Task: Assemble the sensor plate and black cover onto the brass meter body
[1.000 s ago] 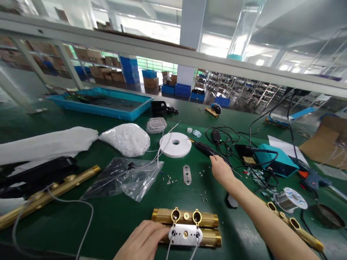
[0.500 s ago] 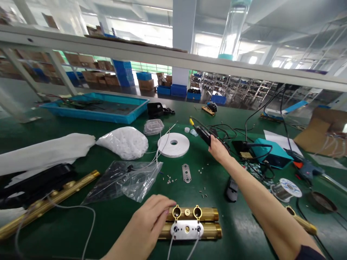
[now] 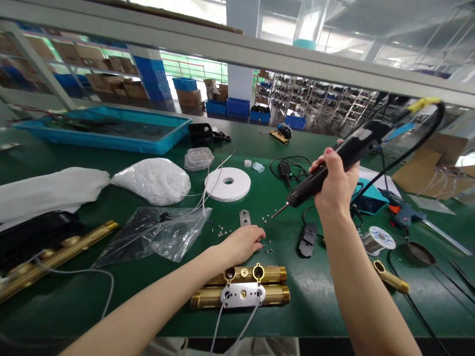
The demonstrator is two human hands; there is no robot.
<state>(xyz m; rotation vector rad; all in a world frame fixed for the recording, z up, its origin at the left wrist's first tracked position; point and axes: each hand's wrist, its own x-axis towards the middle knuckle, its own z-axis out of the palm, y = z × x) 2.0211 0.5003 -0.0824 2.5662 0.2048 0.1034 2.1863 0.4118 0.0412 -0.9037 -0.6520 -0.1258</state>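
Observation:
My right hand point(image 3: 336, 180) is wrapped round a black electric screwdriver point(image 3: 343, 155), its thin bit pointing down and left over the bench. My left hand point(image 3: 245, 243) reaches over the bench with fingers curled down beside several small screws point(image 3: 269, 249); whether one is pinched cannot be made out. Behind that hand lies a flat metal plate point(image 3: 244, 217), partly covered by it. Nearer to me, two brass tubes point(image 3: 276, 292) lie side by side. A silver plate point(image 3: 243, 295) with two grey wires sits on the front tube; the rear tube point(image 3: 276, 273) shows two open ring ports.
A white tape roll point(image 3: 237, 185), a bag of white pieces point(image 3: 154, 180) and a clear plastic bag point(image 3: 178, 237) lie to the left. A blue tray point(image 3: 156, 146) stands behind. On the right are a black block point(image 3: 307, 241), a solder spool point(image 3: 378, 241) and a glue gun point(image 3: 404, 212).
My right hand has lifted the screwdriver off the back of the bench and turned its bit toward me. My left hand has moved from the brass tubes forward to the screws.

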